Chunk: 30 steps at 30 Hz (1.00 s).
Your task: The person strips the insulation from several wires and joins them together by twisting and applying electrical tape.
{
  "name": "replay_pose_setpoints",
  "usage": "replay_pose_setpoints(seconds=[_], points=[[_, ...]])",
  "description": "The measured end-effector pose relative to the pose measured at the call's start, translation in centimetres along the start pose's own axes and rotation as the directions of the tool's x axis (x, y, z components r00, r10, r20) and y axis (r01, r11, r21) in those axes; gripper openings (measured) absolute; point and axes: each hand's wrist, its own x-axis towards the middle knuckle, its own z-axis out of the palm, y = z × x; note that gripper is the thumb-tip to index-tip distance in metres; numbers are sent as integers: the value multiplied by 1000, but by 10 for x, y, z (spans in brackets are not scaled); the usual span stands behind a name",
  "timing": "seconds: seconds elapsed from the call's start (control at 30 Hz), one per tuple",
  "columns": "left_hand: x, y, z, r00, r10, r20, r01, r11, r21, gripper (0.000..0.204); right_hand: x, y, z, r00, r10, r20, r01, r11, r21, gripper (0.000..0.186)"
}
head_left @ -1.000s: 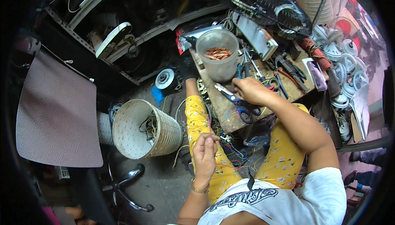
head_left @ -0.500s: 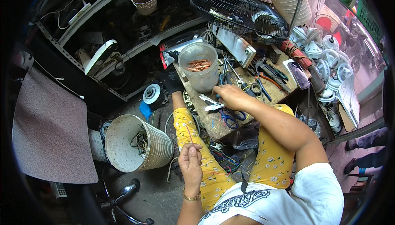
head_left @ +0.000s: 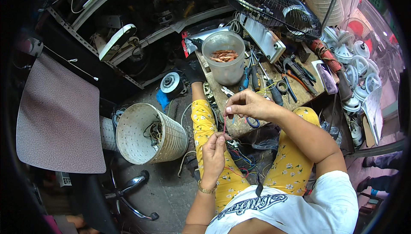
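Observation:
A thin pink-red wire (head_left: 224,124) runs upright between my two hands. My left hand (head_left: 213,155), low over my left thigh, pinches it between thumb and fingers. Above it, my right hand (head_left: 248,106) has its fingertips closed at the wire's upper end, by the near edge of the wooden workbench (head_left: 233,130). Behind my right hand stands a translucent plastic bucket (head_left: 228,78) with copper wire pieces (head_left: 224,56) inside. Blue-handled scissors (head_left: 253,122) and silver-jawed pliers (head_left: 227,91) lie on the bench, partly hidden by my right hand.
Screwdrivers (head_left: 255,76), pliers (head_left: 295,73), a tape roll (head_left: 281,86) and a phone (head_left: 326,79) crowd the bench. A white basket (head_left: 175,142) holding cables stands at left, near an office chair (head_left: 60,114). Loose coloured wires (head_left: 244,161) hang between my legs.
My right hand has left the tools beside the bucket and come to the wire's upper end. My left hand still holds the wire, slightly higher. The whole view has shifted a little.

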Motion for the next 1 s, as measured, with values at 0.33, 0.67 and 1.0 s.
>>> replay_pose_setpoints(seconds=[0.33,0.67,1.0], points=[[12,0,15,985,114,-129,-102,990,100,12,-5,-1,3,1000,-29,-13,29,1000,2,18],[33,-8,10,939,285,-194,-280,958,56,4,-1,13,19,993,93,78,-119,867,483,20],[36,-17,9,887,405,-224,-334,895,296,8,-2,13,22,994,90,-62,-58,915,399,18]])
